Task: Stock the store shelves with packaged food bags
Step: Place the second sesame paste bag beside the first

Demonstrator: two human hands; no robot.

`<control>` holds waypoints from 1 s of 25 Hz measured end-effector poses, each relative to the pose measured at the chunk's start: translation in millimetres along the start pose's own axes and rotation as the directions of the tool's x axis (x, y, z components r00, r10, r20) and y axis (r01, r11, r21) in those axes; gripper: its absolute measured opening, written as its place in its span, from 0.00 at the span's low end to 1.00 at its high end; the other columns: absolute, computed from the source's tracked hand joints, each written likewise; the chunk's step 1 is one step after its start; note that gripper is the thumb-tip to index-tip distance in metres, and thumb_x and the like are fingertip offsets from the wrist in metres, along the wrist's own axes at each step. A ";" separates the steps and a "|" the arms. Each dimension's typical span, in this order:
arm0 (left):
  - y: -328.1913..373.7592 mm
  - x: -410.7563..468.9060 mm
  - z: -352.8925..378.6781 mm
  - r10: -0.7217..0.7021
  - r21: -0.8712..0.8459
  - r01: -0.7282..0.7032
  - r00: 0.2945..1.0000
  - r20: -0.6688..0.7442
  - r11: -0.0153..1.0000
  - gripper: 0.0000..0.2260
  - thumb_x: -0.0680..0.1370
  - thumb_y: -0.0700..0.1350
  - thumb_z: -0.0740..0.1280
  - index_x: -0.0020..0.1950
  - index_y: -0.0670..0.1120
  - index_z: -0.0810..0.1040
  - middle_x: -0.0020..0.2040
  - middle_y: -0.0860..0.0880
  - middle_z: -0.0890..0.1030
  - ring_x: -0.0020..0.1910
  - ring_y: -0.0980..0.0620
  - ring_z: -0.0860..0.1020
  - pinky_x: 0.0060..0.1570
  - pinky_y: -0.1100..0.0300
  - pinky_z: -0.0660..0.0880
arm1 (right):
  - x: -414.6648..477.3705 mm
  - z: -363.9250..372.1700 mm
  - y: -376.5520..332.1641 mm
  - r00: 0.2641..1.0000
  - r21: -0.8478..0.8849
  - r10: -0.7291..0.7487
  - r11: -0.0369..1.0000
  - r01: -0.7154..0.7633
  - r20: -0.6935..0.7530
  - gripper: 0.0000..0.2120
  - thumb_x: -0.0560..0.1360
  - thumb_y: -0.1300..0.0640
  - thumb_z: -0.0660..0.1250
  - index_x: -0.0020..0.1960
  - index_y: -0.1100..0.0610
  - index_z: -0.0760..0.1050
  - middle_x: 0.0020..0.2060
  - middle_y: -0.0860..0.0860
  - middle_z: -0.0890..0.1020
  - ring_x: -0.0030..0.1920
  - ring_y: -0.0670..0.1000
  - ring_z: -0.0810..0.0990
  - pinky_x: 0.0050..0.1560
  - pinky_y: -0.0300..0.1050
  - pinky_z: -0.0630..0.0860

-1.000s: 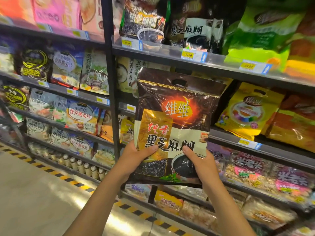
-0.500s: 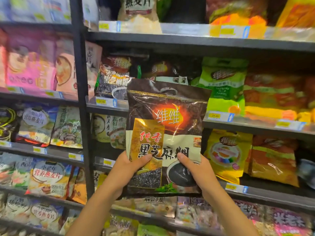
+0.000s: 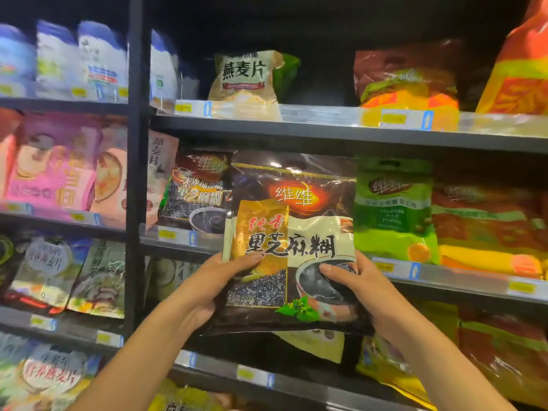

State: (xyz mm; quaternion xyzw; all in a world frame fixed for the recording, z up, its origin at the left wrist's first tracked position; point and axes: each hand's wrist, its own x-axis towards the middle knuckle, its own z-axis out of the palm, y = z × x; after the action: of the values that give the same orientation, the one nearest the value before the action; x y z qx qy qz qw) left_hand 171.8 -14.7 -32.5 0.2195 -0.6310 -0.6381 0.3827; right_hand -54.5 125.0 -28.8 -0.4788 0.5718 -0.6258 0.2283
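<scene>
A large dark brown sesame-paste bag with an orange logo and a gold panel is held upright in front of the shelves. My left hand grips its lower left edge, thumb across the front. My right hand grips its lower right part, fingers over the printed bowl. The bag's top reaches into the second shelf's bay, between a similar dark bag on its left and a green bag on its right. The shelf edge runs behind the bag's lower half.
A black upright post splits the shelving. The top shelf holds an oat bag and red-orange bags. Pink bags fill the left bay. Red and yellow bags stand at right. Lower shelves are packed with bags.
Both hands have carried the bag upward and toward the second shelf. My view has tilted up, so the floor is gone and the top shelf shows.
</scene>
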 end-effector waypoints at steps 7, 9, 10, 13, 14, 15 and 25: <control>48.0 60.7 -6.2 0.014 0.166 -0.012 1.000 -0.010 0.986 0.11 0.76 0.45 0.76 0.58 0.47 0.84 0.51 0.47 0.89 0.54 0.46 0.86 0.52 0.56 0.79 | 81.6 -7.5 -36.2 0.995 0.002 0.059 0.998 -0.059 0.076 0.12 0.78 0.54 0.73 0.60 0.55 0.84 0.51 0.54 0.90 0.47 0.54 0.89 0.45 0.45 0.82; 57.4 82.9 -7.6 0.023 0.225 -0.018 1.000 -0.019 0.974 0.10 0.76 0.46 0.76 0.56 0.47 0.85 0.49 0.49 0.90 0.54 0.48 0.86 0.52 0.57 0.77 | 105.4 -11.2 -40.7 0.994 -0.009 0.071 0.997 -0.071 0.087 0.13 0.77 0.53 0.74 0.59 0.56 0.84 0.50 0.55 0.90 0.45 0.54 0.89 0.44 0.45 0.83; 61.4 93.8 -7.3 0.023 0.237 -0.019 1.000 -0.014 0.971 0.11 0.76 0.47 0.76 0.57 0.47 0.84 0.50 0.50 0.90 0.54 0.48 0.85 0.52 0.56 0.77 | 117.9 -13.6 -41.9 0.994 -0.006 0.074 0.997 -0.074 0.085 0.13 0.77 0.52 0.74 0.59 0.56 0.84 0.50 0.55 0.90 0.45 0.54 0.88 0.44 0.45 0.83; 65.9 125.5 -4.9 0.006 0.258 -0.002 1.000 -0.017 0.966 0.14 0.76 0.46 0.76 0.60 0.46 0.82 0.52 0.48 0.89 0.53 0.48 0.85 0.49 0.56 0.76 | 151.5 -18.1 -40.2 0.997 -0.003 0.054 0.999 -0.054 0.060 0.14 0.76 0.53 0.76 0.60 0.56 0.84 0.50 0.55 0.90 0.44 0.55 0.89 0.42 0.45 0.84; 65.8 136.0 -4.6 0.001 0.266 0.005 1.000 -0.022 0.964 0.13 0.77 0.45 0.76 0.60 0.46 0.82 0.52 0.48 0.88 0.52 0.49 0.84 0.47 0.57 0.76 | 162.1 -19.5 -37.7 0.998 -0.008 0.040 0.999 -0.039 0.055 0.14 0.76 0.53 0.76 0.60 0.56 0.84 0.50 0.55 0.90 0.44 0.55 0.89 0.41 0.45 0.83; 65.0 145.8 -4.0 -0.002 0.279 0.007 1.000 -0.021 0.960 0.13 0.77 0.44 0.75 0.60 0.45 0.81 0.53 0.48 0.88 0.52 0.50 0.84 0.46 0.58 0.75 | 171.5 -20.8 -35.3 0.998 -0.015 0.032 0.999 -0.032 0.052 0.14 0.76 0.53 0.76 0.60 0.56 0.84 0.50 0.55 0.90 0.45 0.56 0.89 0.41 0.45 0.83; 36.4 203.5 -7.9 0.055 0.565 -0.036 0.998 -0.016 0.824 0.18 0.76 0.44 0.77 0.64 0.49 0.78 0.59 0.50 0.84 0.61 0.48 0.81 0.64 0.52 0.72 | 211.3 -27.2 -0.6 0.996 -0.334 0.080 0.941 -0.060 0.046 0.12 0.76 0.52 0.77 0.57 0.54 0.83 0.49 0.53 0.89 0.46 0.52 0.87 0.43 0.44 0.82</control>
State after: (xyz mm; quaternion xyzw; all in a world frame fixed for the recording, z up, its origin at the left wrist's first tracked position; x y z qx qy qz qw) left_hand 61.3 -172.2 43.4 0.3177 -0.7903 -0.4104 0.3257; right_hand -170.2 -37.4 46.3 -0.5081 0.6787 -0.4976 0.1832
